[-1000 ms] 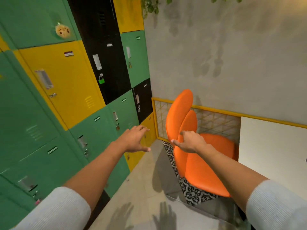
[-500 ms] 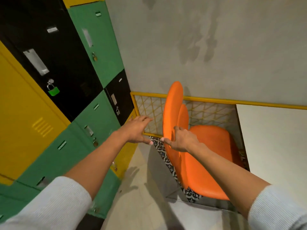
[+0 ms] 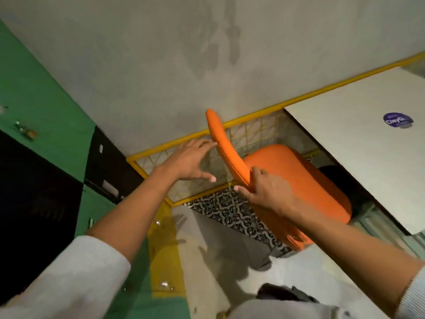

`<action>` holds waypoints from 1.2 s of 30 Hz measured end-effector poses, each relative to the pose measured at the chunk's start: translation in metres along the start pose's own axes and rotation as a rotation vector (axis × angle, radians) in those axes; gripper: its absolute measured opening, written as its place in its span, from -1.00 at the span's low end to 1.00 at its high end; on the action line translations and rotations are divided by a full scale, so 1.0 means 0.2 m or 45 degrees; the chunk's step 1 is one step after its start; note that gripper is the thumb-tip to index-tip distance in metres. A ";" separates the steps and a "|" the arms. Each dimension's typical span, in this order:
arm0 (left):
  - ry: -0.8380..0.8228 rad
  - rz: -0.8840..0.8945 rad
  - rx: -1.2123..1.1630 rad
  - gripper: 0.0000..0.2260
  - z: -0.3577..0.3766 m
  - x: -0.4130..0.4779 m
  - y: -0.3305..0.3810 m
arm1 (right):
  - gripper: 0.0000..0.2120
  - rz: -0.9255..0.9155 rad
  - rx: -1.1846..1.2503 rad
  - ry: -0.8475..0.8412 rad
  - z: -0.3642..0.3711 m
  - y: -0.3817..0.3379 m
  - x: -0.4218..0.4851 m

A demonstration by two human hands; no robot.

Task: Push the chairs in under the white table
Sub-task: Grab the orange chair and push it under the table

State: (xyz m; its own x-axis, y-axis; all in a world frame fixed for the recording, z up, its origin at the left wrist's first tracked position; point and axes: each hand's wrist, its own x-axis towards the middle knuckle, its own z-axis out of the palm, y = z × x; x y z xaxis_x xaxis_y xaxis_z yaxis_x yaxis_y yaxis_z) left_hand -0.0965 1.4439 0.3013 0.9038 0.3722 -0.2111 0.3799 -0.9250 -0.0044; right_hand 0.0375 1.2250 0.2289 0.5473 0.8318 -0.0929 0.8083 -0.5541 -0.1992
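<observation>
Left hand (image 3: pixel 188 161): open, fingers spread, palm down, arm stretched forward.
Right hand (image 3: pixel 266 192): grip closed, thumb and fingers pinching, forearm extended.
Sleeves: pale, pushed up both forearms.

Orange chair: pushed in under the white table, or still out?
Partly in. The chair seat's far edge sits under the table; its backrest, gripped by the right hand, stands clear.
</observation>
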 end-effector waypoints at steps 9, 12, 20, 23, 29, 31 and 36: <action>0.014 0.573 0.136 0.12 0.08 0.59 -0.19 | -0.19 0.339 -0.054 0.171 0.15 -0.12 0.10; -0.020 0.704 0.206 0.09 0.11 0.80 -0.28 | -0.08 0.450 -0.054 0.178 0.18 -0.10 0.14; 0.043 1.004 0.215 -0.13 0.23 1.20 -0.41 | -0.12 0.826 -0.101 0.311 0.25 -0.22 0.12; 0.177 1.196 0.096 -0.22 0.26 1.29 -0.42 | -0.18 0.880 -0.157 0.319 0.25 -0.24 0.13; 0.289 1.414 0.067 -0.25 0.27 1.44 -0.47 | -0.04 0.973 -0.213 0.276 0.24 -0.27 0.23; 0.295 1.441 0.076 -0.25 0.25 1.51 -0.51 | -0.04 0.986 -0.227 0.269 0.23 -0.31 0.30; 0.328 1.488 0.082 -0.22 0.22 1.68 -0.62 | -0.07 1.070 -0.244 0.295 0.24 -0.39 0.50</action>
State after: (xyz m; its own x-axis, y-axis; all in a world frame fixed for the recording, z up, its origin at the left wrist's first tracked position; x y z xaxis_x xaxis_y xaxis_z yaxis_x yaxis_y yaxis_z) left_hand 0.1518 1.6806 0.1886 0.7113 -0.6981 0.0820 -0.7010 -0.7131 0.0095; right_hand 0.0177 1.3533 0.1877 0.9889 0.1318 0.0692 0.1312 -0.9913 0.0143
